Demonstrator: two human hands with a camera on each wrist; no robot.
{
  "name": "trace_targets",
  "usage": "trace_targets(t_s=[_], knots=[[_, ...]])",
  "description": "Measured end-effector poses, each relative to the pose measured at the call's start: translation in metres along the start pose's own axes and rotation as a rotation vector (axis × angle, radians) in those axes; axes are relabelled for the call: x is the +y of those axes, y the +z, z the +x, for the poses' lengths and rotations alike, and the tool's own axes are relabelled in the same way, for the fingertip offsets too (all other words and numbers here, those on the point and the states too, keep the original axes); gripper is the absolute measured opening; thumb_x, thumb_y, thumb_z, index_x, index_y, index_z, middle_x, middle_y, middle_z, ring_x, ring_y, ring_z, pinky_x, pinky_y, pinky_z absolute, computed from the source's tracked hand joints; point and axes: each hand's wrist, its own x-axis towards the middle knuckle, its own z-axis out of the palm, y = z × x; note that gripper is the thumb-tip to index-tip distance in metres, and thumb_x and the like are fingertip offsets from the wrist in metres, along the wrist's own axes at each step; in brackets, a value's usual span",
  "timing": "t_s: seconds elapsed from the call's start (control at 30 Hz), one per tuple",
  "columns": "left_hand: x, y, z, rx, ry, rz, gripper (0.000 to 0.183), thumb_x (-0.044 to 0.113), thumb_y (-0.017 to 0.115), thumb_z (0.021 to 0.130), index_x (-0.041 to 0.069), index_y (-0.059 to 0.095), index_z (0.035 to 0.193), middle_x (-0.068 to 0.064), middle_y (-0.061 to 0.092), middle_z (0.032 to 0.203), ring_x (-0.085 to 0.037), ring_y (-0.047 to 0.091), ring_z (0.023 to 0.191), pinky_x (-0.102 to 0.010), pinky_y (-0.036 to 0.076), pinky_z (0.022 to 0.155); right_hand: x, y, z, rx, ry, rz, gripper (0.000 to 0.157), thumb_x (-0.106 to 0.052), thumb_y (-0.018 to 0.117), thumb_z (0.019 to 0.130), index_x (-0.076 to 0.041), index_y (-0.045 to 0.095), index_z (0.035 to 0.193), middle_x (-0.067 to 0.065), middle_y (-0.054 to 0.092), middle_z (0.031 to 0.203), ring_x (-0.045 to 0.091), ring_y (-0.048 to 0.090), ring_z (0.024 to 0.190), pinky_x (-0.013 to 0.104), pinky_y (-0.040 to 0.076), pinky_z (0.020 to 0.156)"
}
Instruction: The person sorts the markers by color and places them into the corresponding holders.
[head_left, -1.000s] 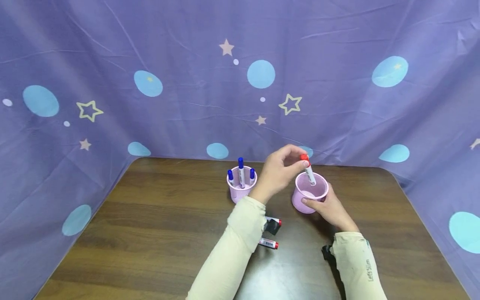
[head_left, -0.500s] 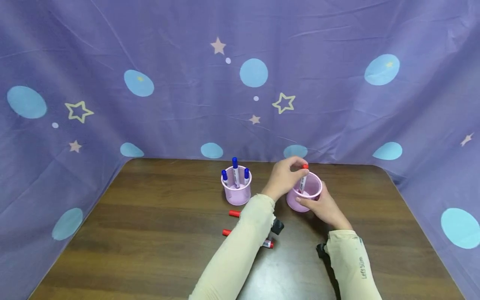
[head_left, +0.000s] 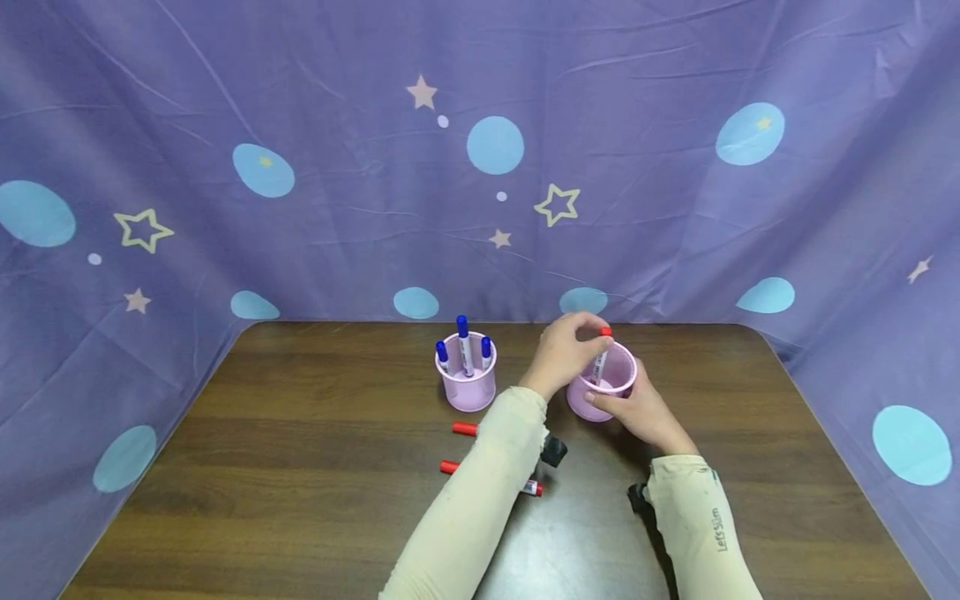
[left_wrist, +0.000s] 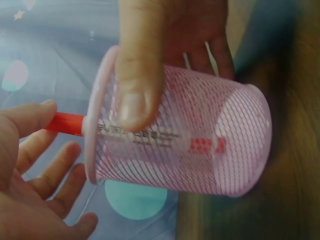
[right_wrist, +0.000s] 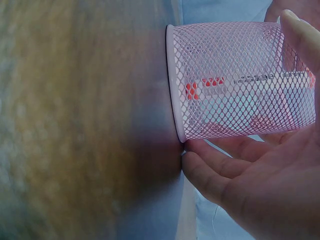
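My left hand (head_left: 561, 354) pinches the red cap of a whiteboard marker (head_left: 600, 367) between thumb and forefinger. The marker stands inside the right-hand pink mesh pen cup (head_left: 581, 403), its lower end down near the bottom. In the left wrist view, the red cap (left_wrist: 67, 124) sticks out past the rim, and the other fingers are spread apart. My right hand (head_left: 651, 414) grips the same cup from the right, thumb across the near side and fingers round the far side. Through the mesh in the right wrist view, the marker's red end (right_wrist: 192, 91) shows.
Left of the hands stands a second pink mesh cup (head_left: 470, 395) with 3 blue-capped markers (head_left: 464, 346). Two red markers, one far (head_left: 464, 428) and one near (head_left: 450, 467), lie on the wooden table (head_left: 300, 467), partly under the left forearm. A patterned curtain (head_left: 360, 192) hangs behind.
My left hand has lowered the red marker from above the rim down into the right-hand cup. The right hand keeps its grip on the cup. The head view has shifted slightly.
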Motion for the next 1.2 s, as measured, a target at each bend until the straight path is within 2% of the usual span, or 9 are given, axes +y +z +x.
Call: trace_targets(t_s=[0.23, 0.33, 0.57, 0.77, 1.03, 1.2], knots=[[0.0045, 0.0002, 0.0021, -0.003, 0.002, 0.041, 0.019, 0.026, 0.076, 0.090, 0.016, 0.075, 0.106, 0.001, 0.066, 0.112, -0.019, 0.060, 0.112, -0.033, 0.045, 0.097, 0.0022, 0.0012, 0.0028, -0.002, -0.005, 0.000, 0.083, -0.008, 0.078, 0.086, 0.014, 0.023, 0.145, 0.035, 0.046, 0.134, 0.047, 0.049, 0.122, 0.051, 0.041, 0.100], [0.0055, -0.0002, 0.0023, 0.002, 0.003, 0.046, 0.019, 0.026, 0.077, 0.089, 0.017, 0.075, 0.106, 0.001, 0.065, 0.112, -0.019, 0.060, 0.112, -0.032, 0.044, 0.097, 0.0018, 0.0016, 0.0031, -0.006, -0.009, 0.004, 0.084, -0.008, 0.078, 0.085, 0.014, 0.023, 0.145, 0.035, 0.046, 0.134, 0.047, 0.049, 0.122, 0.052, 0.041, 0.100], [0.0101, -0.0016, 0.0036, 0.011, 0.029, 0.020, 0.020, 0.023, 0.077, 0.088, 0.015, 0.075, 0.106, 0.000, 0.065, 0.113, -0.015, 0.059, 0.111, -0.027, 0.044, 0.095, 0.0000, 0.0003, 0.0010, 0.004, -0.006, 0.006, 0.086, -0.015, 0.081, 0.085, 0.008, 0.025, 0.147, 0.030, 0.049, 0.134, 0.041, 0.050, 0.122, 0.049, 0.040, 0.101], [0.0092, -0.0019, 0.0045, 0.008, 0.051, 0.006, 0.021, 0.021, 0.077, 0.088, 0.013, 0.075, 0.107, -0.001, 0.065, 0.114, -0.014, 0.058, 0.113, -0.024, 0.042, 0.097, 0.0026, 0.0003, 0.0003, 0.005, -0.004, -0.022, 0.089, -0.018, 0.081, 0.085, 0.007, 0.024, 0.149, 0.030, 0.048, 0.135, 0.041, 0.049, 0.123, 0.049, 0.039, 0.102], [0.0056, -0.0046, 0.0044, 0.020, 0.044, -0.031, 0.021, 0.020, 0.077, 0.089, 0.011, 0.075, 0.108, -0.003, 0.065, 0.115, -0.014, 0.057, 0.113, -0.024, 0.041, 0.099, 0.0019, -0.0008, 0.0001, 0.004, -0.004, -0.003, 0.091, -0.018, 0.081, 0.085, 0.006, 0.022, 0.150, 0.029, 0.048, 0.136, 0.041, 0.049, 0.125, 0.051, 0.038, 0.104], [0.0068, -0.0081, 0.0028, 0.046, 0.062, -0.048, 0.020, 0.019, 0.077, 0.088, 0.011, 0.075, 0.106, -0.003, 0.066, 0.116, -0.014, 0.056, 0.116, -0.024, 0.040, 0.100, 0.0025, -0.0004, -0.0002, 0.002, -0.008, -0.001, 0.091, -0.018, 0.081, 0.085, 0.006, 0.023, 0.151, 0.029, 0.047, 0.137, 0.041, 0.048, 0.125, 0.051, 0.037, 0.104]])
